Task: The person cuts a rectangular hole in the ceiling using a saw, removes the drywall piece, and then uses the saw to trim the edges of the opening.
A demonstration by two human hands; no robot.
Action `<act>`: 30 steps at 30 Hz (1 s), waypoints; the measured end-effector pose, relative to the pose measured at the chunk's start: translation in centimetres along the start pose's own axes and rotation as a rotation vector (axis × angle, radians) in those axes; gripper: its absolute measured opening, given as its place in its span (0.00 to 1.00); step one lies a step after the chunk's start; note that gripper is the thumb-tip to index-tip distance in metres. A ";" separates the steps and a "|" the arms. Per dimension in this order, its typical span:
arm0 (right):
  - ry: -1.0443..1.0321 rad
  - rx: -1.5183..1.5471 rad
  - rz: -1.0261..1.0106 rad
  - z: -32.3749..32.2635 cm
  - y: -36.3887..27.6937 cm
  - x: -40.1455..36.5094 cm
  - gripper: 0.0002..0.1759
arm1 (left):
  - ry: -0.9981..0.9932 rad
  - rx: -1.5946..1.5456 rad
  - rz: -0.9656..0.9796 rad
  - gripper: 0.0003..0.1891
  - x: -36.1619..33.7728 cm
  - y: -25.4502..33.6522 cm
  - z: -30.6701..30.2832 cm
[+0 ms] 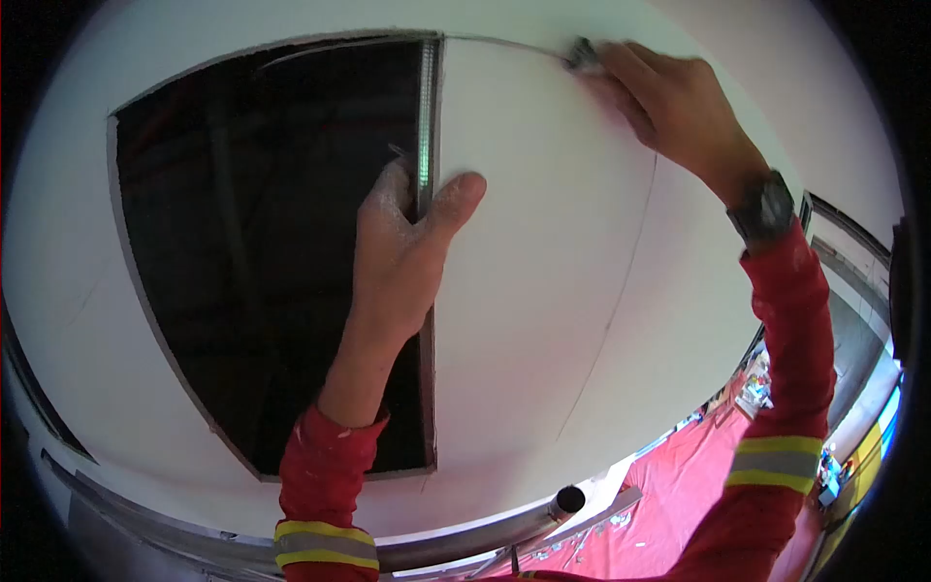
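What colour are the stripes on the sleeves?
The stripes are yellow with grey between, best seen in the head view.

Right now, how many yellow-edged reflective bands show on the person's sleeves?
2. One band is around the left sleeve, near the picture's bottom edge; the other band is around the right sleeve, below the watch. More may be out of view.

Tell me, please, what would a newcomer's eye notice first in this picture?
Probably the large dark opening, left of centre in the white panel, with the left hand at its right edge. Then the red sleeves with yellow and grey bands, rising from the bottom. At upper right, the right hand holds a small dark object near a thin line.
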State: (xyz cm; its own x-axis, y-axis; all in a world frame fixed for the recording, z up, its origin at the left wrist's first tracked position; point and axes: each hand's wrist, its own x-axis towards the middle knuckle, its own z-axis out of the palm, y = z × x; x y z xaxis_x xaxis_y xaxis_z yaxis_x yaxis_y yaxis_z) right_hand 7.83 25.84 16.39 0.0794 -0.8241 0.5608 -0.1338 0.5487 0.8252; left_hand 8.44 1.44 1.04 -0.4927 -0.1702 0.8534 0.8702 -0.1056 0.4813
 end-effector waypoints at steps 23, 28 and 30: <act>-0.049 0.028 0.104 -3.2 1.1 -5.0 0.09 | 0.005 -0.008 -0.034 0.23 -0.2 -0.1 0.2; 0.002 -0.001 0.039 -0.6 -0.5 -0.7 0.12 | -0.023 0.037 -0.032 0.24 0.0 -0.9 -0.6; -0.002 0.028 0.080 -0.2 -1.0 0.2 0.13 | -0.023 0.006 -0.035 0.24 0.0 -0.9 -0.6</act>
State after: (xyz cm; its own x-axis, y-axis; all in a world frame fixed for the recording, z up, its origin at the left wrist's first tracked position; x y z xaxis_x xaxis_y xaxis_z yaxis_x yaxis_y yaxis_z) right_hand 8.16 25.19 15.70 0.0658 -0.7783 0.6244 -0.1673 0.6083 0.7758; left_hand 7.65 0.91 0.49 -0.5227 -0.1435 0.8404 0.8524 -0.1053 0.5122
